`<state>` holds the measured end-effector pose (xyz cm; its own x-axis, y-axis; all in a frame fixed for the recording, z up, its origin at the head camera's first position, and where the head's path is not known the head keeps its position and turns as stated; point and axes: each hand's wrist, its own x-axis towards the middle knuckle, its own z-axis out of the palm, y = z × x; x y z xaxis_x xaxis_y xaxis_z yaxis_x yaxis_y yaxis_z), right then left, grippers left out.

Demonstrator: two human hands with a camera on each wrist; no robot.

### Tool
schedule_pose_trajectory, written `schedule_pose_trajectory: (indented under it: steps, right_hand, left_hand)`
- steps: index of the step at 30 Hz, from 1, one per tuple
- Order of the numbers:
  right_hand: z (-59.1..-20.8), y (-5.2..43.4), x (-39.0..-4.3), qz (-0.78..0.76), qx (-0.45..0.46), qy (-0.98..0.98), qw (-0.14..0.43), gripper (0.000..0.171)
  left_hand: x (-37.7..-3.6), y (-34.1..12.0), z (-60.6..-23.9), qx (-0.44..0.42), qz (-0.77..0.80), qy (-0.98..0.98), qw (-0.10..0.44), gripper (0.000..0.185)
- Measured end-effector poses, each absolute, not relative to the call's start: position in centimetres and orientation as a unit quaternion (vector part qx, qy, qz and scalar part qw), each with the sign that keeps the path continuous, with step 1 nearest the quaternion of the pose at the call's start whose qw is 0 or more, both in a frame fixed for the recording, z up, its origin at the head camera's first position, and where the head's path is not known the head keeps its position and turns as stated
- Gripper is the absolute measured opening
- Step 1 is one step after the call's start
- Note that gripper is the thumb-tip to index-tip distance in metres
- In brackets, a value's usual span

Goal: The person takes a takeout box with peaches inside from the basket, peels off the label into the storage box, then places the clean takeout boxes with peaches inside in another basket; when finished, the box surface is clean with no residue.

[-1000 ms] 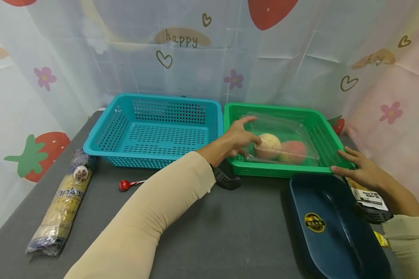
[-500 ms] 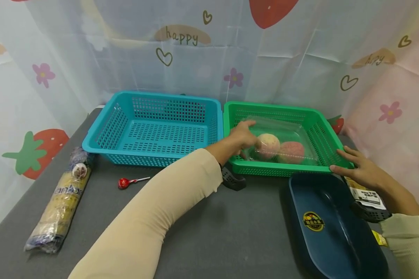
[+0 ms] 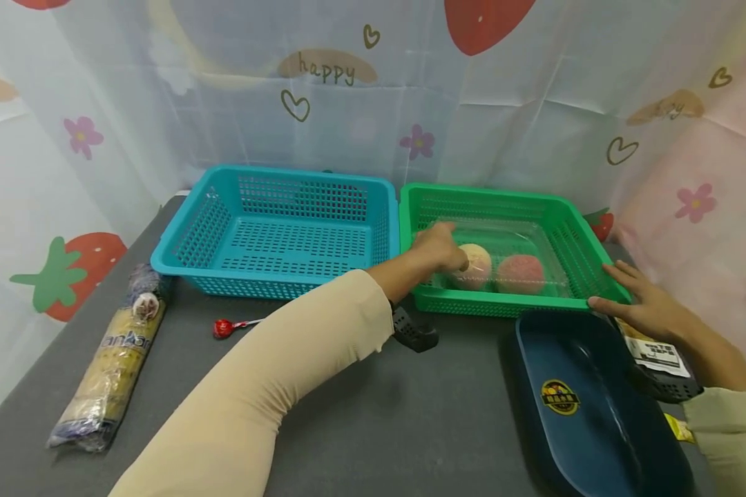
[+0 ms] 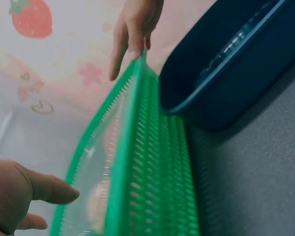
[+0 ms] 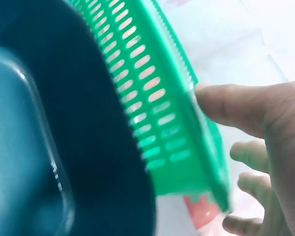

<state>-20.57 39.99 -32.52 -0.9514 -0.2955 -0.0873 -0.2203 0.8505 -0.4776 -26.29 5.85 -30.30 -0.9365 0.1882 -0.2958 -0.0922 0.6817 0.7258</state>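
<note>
A green basket [image 3: 491, 307] stands at the back right of the grey table. Inside it lies a clear plastic pack [image 3: 522, 238] holding a pale round bun [image 3: 475, 266] and a pink one [image 3: 521, 273]. My left hand [image 3: 438, 247] reaches over the basket's left end, and its fingers rest on the left edge of the pack. In the left wrist view the left hand [image 4: 19, 196] shows a straight thumb beside the green basket [image 4: 132, 147]. My right hand [image 3: 637, 304] rests with straight fingers on the basket's front right corner. The right wrist view shows the right hand [image 5: 255, 113] with its thumb on the rim.
A blue basket [image 3: 273, 286] touches the green one on its left. A dark blue tub [image 3: 584, 414] sits right in front of the green basket. A red lollipop [image 3: 222, 328] and a long wrapped packet [image 3: 115, 359] lie at the left. A black labelled container [image 3: 659, 362] sits under my right wrist.
The clear pack, held tilted above the basket a second ago, has come down flat onto the basket floor. My left hand has sunk with it. The right hand has stayed on the corner.
</note>
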Motion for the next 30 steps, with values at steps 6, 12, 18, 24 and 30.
schedule_pose_trajectory:
  steps: [6,12,18,24,30]
  right_hand:
    - [-29.6,38.9,-20.0,-0.197,-0.126,0.972,0.017,0.08]
    - [-26.0,36.8,-19.1,-0.16,-0.12,0.979,-0.04,0.081]
    - [-23.2,34.5,-18.3,-0.147,-0.127,0.976,-0.102,0.078]
    - [-21.8,32.0,-18.0,-0.106,-0.106,0.983,-0.11,0.078]
    - [-21.9,30.3,-18.7,-0.073,-0.058,0.994,-0.056,0.077]
  left_hand:
    - [-24.9,3.8,-27.7,0.097,0.397,0.903,0.134,0.071]
    - [-24.4,0.2,-24.9,0.118,0.34,0.929,0.086,0.07]
    - [-24.0,-4.8,-22.9,0.112,0.261,0.959,0.009,0.076]
    - [-23.5,-9.7,-22.2,0.093,0.136,0.984,-0.063,0.079]
    - [-23.6,-13.3,-22.6,0.061,0.093,0.993,-0.034,0.081]
